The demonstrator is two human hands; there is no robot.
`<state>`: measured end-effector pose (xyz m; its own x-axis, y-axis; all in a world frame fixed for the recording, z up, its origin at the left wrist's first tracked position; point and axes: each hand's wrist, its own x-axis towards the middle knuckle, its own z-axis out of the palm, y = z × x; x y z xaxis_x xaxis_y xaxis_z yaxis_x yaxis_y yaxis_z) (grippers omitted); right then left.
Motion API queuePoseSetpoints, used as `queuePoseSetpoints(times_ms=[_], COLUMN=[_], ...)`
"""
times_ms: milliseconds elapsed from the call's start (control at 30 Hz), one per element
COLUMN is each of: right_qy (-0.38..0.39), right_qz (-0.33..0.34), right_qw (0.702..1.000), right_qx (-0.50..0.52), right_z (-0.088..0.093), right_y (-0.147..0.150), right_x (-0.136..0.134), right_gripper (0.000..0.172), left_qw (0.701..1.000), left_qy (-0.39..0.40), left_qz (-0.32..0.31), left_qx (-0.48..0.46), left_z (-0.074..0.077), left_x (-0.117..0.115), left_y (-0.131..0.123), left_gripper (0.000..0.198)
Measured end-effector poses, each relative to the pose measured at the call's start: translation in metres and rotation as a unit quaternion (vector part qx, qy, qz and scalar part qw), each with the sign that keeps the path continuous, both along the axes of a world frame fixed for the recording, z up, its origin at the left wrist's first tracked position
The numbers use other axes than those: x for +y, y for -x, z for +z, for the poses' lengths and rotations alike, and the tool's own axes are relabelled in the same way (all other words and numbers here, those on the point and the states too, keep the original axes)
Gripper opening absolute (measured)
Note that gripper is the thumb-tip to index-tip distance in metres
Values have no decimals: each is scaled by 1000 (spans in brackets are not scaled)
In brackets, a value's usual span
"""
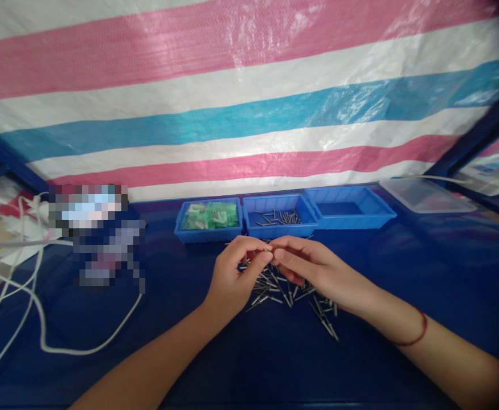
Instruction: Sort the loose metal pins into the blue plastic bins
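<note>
Clearly, both hands work close together above the loose rivets (270, 287), which lie in a scattered pile on the dark blue table (181, 359). The left hand (234, 279) comes in from the left, its thumb and index tips drawn together; the right hand (324, 270) meets it, thumb and index tips likewise close, the other fingers curled below. Something small and greyish seems to sit right where the two sets of tips meet, though it is too small and blurred to say whether either pinch is clamped on a rivet. The pile spreads beneath and behind the fingertips, partly hidden by both hands, and several rivets lie nearer the person, below the right palm. A dark red band (424, 329) circles the right forearm.

Beyond the hands, three blue bins stand in a row: the left bin (209, 235) holds green packets (212, 215), the middle bin (281, 230) holds more rivets, and the right bin (352, 221) adjoins it. A clear lid (426, 195) lies farther right. White cables (74, 351) loop across the table's left side.
</note>
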<state>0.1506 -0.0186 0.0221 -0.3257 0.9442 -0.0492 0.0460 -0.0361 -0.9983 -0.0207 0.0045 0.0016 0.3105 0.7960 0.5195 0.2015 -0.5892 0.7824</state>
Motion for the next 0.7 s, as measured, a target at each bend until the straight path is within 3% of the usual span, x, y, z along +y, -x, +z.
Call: queuePoseSetpoints(times_ms=[167,467,700], right_qy=[23,49,-19], right_qz=[15,-53,-77], right_qw=[1000,993,996], right_qx=[2,92,51], right_z=[-2,-8,-6], right_y=[-1,-6,-9], right_x=[-1,3,4], right_gripper=[36,27,22], left_qw=[1000,999,998], left_qy=[-27,-31,-11], left_qz=[-13,19,8], left_qx=[1,31,60], left_z=[1,0,-3], left_x=[-1,-3,3], left_y=[0,0,0], left_gripper=[10,16,13])
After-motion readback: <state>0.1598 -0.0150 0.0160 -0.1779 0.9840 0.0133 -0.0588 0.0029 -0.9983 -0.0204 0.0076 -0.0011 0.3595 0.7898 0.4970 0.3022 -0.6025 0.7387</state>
